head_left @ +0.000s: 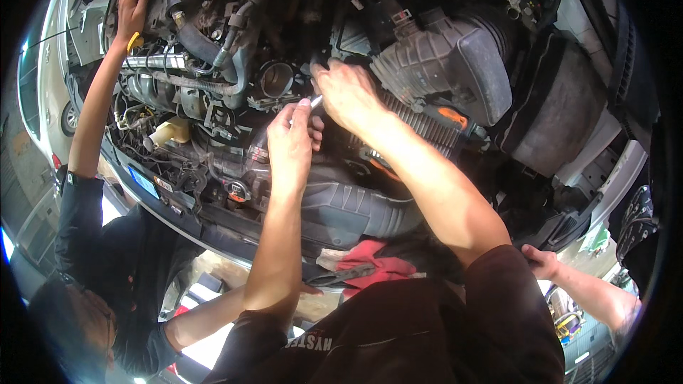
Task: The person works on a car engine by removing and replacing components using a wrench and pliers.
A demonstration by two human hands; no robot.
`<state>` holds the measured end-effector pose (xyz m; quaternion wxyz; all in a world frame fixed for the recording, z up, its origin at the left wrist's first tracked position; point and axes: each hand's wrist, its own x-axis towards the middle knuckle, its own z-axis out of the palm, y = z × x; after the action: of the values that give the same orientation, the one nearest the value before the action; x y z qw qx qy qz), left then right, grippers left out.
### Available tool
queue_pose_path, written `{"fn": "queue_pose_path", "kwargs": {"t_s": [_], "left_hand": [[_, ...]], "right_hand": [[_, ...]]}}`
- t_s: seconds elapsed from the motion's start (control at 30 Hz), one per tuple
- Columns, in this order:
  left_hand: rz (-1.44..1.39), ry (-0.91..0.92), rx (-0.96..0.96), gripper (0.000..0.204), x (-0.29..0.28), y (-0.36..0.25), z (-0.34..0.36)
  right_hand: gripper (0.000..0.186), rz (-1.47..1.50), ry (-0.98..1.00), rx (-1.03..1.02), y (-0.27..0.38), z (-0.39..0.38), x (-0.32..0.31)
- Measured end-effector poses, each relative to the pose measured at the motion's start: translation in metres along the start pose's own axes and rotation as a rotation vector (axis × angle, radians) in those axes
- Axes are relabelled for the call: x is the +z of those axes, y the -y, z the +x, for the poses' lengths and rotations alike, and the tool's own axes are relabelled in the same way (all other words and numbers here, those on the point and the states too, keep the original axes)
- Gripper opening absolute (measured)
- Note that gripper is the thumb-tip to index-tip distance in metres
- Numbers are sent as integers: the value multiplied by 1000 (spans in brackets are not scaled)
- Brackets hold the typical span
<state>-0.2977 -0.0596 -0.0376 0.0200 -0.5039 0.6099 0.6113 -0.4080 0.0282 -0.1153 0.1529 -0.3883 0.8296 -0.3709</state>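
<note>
My left hand (pixel 290 141) is closed around a slim silver rod-like tool (pixel 316 102); its kind is not clear. Its tip points up and right toward my right hand (pixel 347 94). That hand reaches down into the engine bay, fingers bent together, and whatever they grip is hidden. Just left of it is the round open bore of a throttle body (pixel 276 79). A large black ribbed air intake duct (pixel 445 64) lies to the right, above a pleated air filter (pixel 430 131) with an orange edge.
A co-worker's hand (pixel 133 3) rests at the engine's far left. Another person's hand (pixel 544 262) is at the lower right. Red and grey cloths (pixel 373 264) lie on the front edge, below a black plastic duct (pixel 356 208). Hoses (pixel 235 75) cross the engine's left side.
</note>
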Motion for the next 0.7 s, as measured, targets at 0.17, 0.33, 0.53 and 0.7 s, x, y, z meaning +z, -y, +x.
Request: {"fn": "queue_pose_path", "kwargs": {"t_s": [0.17, 0.33, 0.53, 0.7], "left_hand": [[454, -181, 337, 32, 5, 1, 14], [-167, -146, 445, 28, 22, -33, 25], [-635, 196, 228, 48, 33, -56, 54], [-465, 87, 224, 52, 47, -69, 57]], "right_hand": [[20, 159, 18, 123, -1, 9, -1], [18, 171, 130, 252, 11, 13, -13], [22, 426, 229, 516, 25, 23, -31], [26, 429, 168, 534, 20, 21, -24]]}}
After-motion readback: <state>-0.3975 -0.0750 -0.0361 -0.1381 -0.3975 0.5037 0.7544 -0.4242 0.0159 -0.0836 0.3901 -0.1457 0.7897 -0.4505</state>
